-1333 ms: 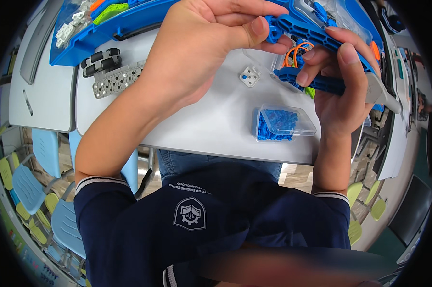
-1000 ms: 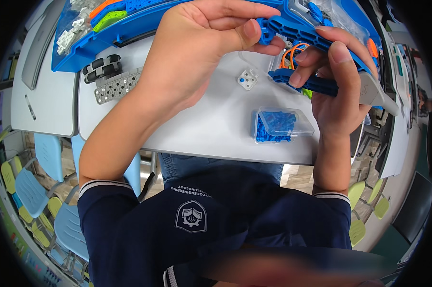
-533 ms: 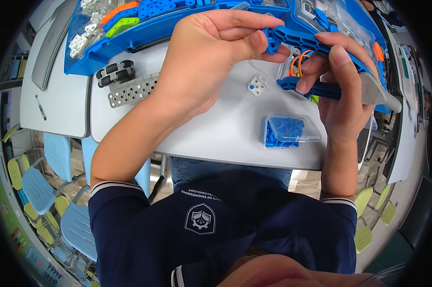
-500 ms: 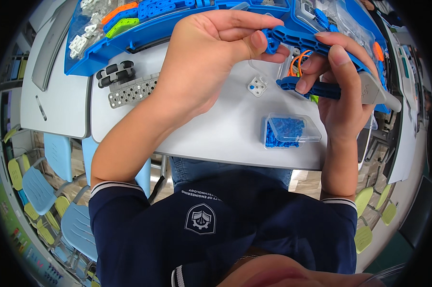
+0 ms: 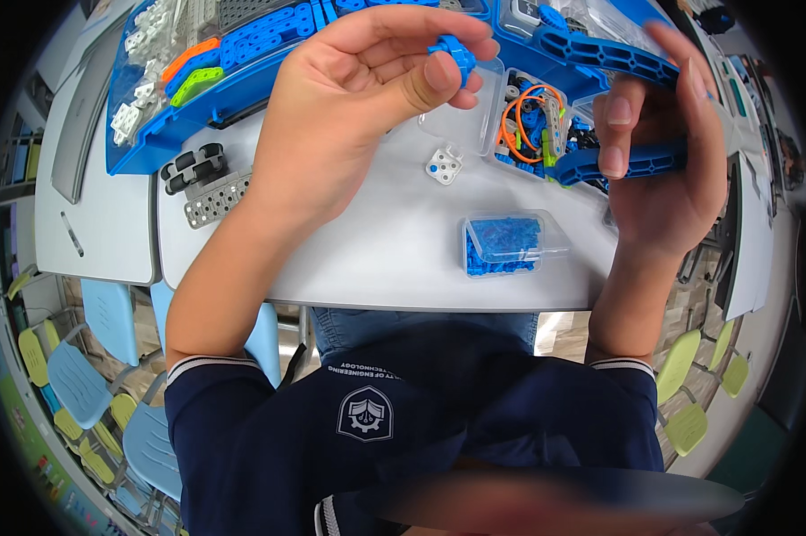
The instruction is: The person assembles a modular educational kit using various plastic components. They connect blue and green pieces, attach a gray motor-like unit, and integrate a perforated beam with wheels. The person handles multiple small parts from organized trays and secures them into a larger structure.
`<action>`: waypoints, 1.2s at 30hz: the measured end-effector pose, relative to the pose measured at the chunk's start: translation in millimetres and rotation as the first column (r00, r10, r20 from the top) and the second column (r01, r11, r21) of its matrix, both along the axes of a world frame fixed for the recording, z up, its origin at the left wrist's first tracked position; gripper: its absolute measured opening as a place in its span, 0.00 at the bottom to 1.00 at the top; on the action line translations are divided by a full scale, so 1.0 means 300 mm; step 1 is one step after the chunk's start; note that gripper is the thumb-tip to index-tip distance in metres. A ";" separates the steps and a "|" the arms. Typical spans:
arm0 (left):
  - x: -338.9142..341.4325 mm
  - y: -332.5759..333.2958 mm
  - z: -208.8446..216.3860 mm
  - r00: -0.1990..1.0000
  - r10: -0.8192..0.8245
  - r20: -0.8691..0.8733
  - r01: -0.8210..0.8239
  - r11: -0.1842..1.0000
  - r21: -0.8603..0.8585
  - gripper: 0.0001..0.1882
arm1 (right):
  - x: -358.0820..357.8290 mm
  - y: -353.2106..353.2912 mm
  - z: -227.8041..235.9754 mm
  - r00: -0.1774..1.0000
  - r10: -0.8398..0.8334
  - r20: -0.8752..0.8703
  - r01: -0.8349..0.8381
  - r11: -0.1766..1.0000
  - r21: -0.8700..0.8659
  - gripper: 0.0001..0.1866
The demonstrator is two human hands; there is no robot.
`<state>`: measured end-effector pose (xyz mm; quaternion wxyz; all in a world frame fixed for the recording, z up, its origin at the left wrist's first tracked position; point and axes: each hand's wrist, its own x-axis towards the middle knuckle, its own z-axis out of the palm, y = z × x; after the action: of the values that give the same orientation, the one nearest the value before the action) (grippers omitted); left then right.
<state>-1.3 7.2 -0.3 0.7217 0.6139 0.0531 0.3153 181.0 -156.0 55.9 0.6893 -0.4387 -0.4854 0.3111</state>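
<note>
My left hand pinches a small blue plastic connector piece between thumb and fingers, above the table. My right hand is closed around a blue two-armed plastic claw. Its upper arm and lower arm are ribbed, curved and stand apart, tips toward the left hand. The fingers and palm hide where the arms join. Below and between the hands, a small white square plate with holes lies on the table. Nearer me sits a clear box of small blue pins, its lid partly over it.
Across the back stands a blue parts case with white, green, orange and blue pieces. An open clear bin holds mixed parts and orange bands. Black rollers and a grey perforated plate lie left of my forearm.
My hands have moved apart. The small blue piece, which was at the upper arm's tip, is now away from it in my left hand. The claw has shifted right.
</note>
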 end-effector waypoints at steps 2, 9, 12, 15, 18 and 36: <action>-0.011 0.009 -0.003 1.000 -0.012 0.013 0.012 0.999 -0.036 0.23 | 0.035 0.003 0.001 0.975 0.210 -0.077 -0.210 0.978 0.009 0.29; -0.019 -0.002 0.034 0.988 0.149 -0.052 -0.147 0.989 0.031 0.20 | 0.068 0.020 0.001 0.898 0.430 -0.098 -0.434 0.900 -0.030 0.36; -0.001 -0.019 0.055 0.987 0.156 -0.041 -0.158 0.987 -0.027 0.18 | 0.062 0.036 0.022 0.801 0.572 -0.179 -0.574 0.817 0.044 0.29; -0.003 -0.037 0.071 0.984 0.155 -0.092 -0.168 0.973 -0.160 0.17 | 0.032 0.023 0.045 0.878 0.452 -0.154 -0.466 0.882 -0.066 0.30; 0.002 -0.040 0.072 0.978 0.201 -0.056 -0.204 0.978 -0.054 0.17 | -0.020 0.014 0.025 0.972 0.236 -0.018 -0.237 0.966 -0.102 0.33; 0.002 -0.022 0.054 0.972 -0.011 -0.236 0.001 0.999 -0.044 0.14 | 0.051 0.051 0.002 0.997 0.018 -0.071 -0.028 0.988 -0.149 0.23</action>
<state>-0.7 0.7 15.8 0.7246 0.6311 0.1436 0.2367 196.2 -140.6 56.6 0.6673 -0.4724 -0.4414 0.3697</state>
